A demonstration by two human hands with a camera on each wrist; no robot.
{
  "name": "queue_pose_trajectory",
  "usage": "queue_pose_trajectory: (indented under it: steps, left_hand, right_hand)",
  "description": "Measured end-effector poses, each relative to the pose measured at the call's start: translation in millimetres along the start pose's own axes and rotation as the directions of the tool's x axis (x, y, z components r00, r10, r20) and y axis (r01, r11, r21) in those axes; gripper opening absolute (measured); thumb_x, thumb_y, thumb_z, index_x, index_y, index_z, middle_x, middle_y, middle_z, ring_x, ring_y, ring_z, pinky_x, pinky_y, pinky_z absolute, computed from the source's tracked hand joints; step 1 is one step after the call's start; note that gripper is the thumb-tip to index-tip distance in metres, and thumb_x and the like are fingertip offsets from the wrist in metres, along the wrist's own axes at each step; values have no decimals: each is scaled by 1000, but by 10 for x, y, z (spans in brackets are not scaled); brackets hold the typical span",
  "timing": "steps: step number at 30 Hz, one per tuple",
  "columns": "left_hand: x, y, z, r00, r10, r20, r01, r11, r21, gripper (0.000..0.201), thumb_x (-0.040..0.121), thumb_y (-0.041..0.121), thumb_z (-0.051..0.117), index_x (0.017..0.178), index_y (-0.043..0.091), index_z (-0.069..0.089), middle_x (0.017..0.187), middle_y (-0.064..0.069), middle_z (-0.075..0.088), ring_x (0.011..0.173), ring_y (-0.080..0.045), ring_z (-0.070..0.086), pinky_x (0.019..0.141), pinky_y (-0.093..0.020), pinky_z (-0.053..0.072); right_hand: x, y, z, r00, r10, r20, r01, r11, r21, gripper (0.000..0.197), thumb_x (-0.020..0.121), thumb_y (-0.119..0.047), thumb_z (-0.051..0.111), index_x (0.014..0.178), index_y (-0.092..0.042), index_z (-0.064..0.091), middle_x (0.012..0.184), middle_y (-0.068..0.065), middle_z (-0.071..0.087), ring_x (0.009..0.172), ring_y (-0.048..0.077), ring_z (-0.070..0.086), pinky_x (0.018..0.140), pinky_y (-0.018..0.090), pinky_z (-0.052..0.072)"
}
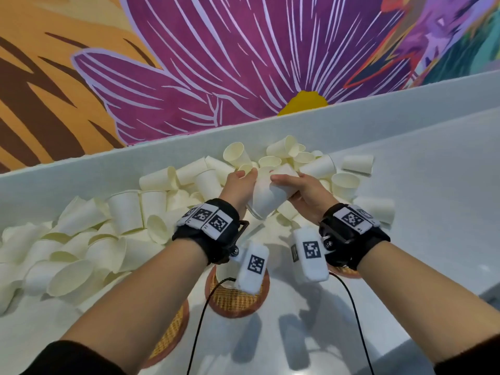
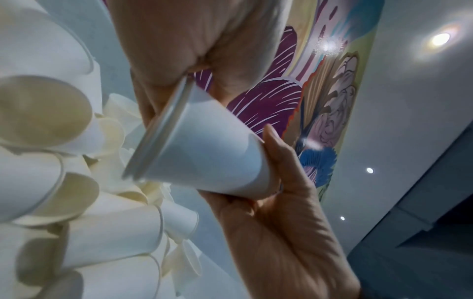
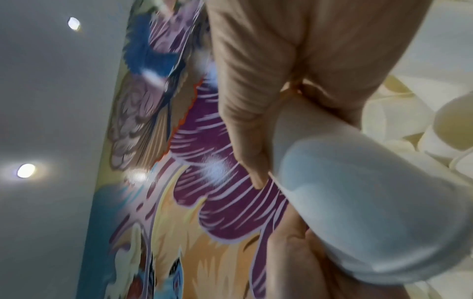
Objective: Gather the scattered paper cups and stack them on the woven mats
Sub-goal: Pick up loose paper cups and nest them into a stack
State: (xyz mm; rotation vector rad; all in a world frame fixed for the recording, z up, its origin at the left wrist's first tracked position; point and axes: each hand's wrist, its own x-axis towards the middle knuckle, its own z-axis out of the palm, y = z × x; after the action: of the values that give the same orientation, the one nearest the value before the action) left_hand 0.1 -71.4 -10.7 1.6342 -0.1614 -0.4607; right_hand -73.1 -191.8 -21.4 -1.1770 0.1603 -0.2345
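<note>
Above the heap of loose cups, both hands hold one white paper cup [image 1: 266, 197] between them. It lies tilted, its rim toward the lower left. My left hand [image 1: 239, 185] curls over its upper side. My right hand [image 1: 303, 188] grips its base end from the right. The left wrist view shows the cup [image 2: 204, 153] with its rim against my left palm [image 2: 166, 40] and the right hand [image 2: 268, 222] wrapped round the narrow end. It looks doubled at the rim; whether two are nested I cannot tell. Round woven mats [image 1: 238, 301] [image 1: 173, 331] [image 1: 347, 272] lie under my forearms, partly hidden.
A big pile of cream paper cups [image 1: 94, 239] runs along the pale table's raised back ledge [image 1: 108, 163] from far left to right of centre. A painted flower wall rises behind it. Black cables [image 1: 200, 320] hang from the wrist cameras over the mats.
</note>
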Motion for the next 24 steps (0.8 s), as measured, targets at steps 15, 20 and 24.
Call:
queue_pose_trajectory:
  steps: [15,20,24]
  left_hand:
    - [63,-380,708,925,117,360,-301,804,512,19,91,12,53,108,14,60,111,-7,64,102,-24,60,94,-36,50]
    - [95,-416,873,813,92,575,-536,504,677,38,82,17,69,119,14,58,123,-4,60,111,-19,56,88,-23,42]
    - [125,-450,1075,756,1,655,-616,339,711,54,75,13,74,126,17,54,129,-2,54,120,-19,49,89,-18,33]
  right_hand:
    - [-281,-346,-923,969,13,-248,-168,770,-616,53,65,1,79,108,-8,49,99,7,59,101,26,57,92,46,51]
    - [-266,-459,-1228,949,46,-312,-269,633,-726,62,61,-7,83,113,-11,49,114,11,59,106,28,57,92,49,51]
    - [-265,-497,-1382,943,132,-305,-326,549,-770,56,63,-5,82,108,-13,50,110,10,60,105,30,59,92,48,52]
